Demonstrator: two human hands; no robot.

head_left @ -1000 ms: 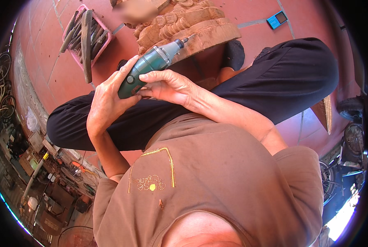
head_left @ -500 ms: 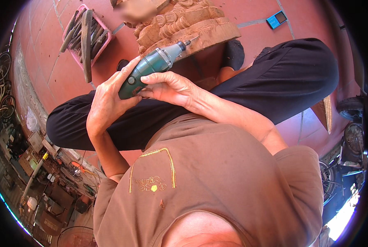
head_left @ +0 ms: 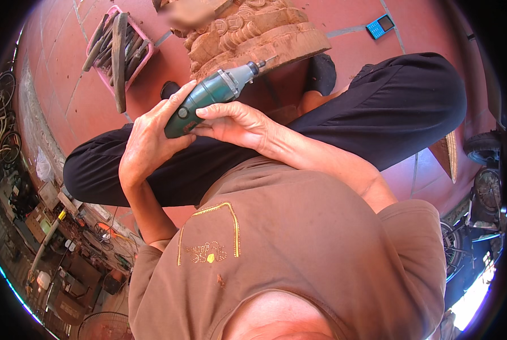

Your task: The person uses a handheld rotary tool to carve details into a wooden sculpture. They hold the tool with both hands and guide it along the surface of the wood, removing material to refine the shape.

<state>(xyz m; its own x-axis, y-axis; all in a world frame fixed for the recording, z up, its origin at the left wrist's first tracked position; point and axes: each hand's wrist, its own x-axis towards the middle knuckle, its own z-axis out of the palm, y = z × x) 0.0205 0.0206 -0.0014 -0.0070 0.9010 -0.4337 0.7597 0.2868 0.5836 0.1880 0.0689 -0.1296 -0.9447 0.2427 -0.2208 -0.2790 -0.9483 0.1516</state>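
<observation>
Dark green, cylinder-shaped handheld rotary tool (head_left: 209, 95) with a smooth, glossy body, held up in front of the person's lap. A round, greyish button (head_left: 183, 113) sits on its side near the rear, and reddish markings show beside it. Toward the front, a light grey metallic ring meets a tapering blue-grey nose, which ends in a dark collar and a thin metal bit (head_left: 269, 60).

The long axis runs on a slant from lower left to upper right. The rounded rear end is nearest the person; the bit points away and to the right, over the lower edge of a reddish-brown carved wooden block (head_left: 253, 34). Whether they touch cannot be told.

The left hand (head_left: 151, 139) is wrapped around the rear from the left. The right hand (head_left: 236, 122) grips from the right, its thumb resting on the green casing.
</observation>
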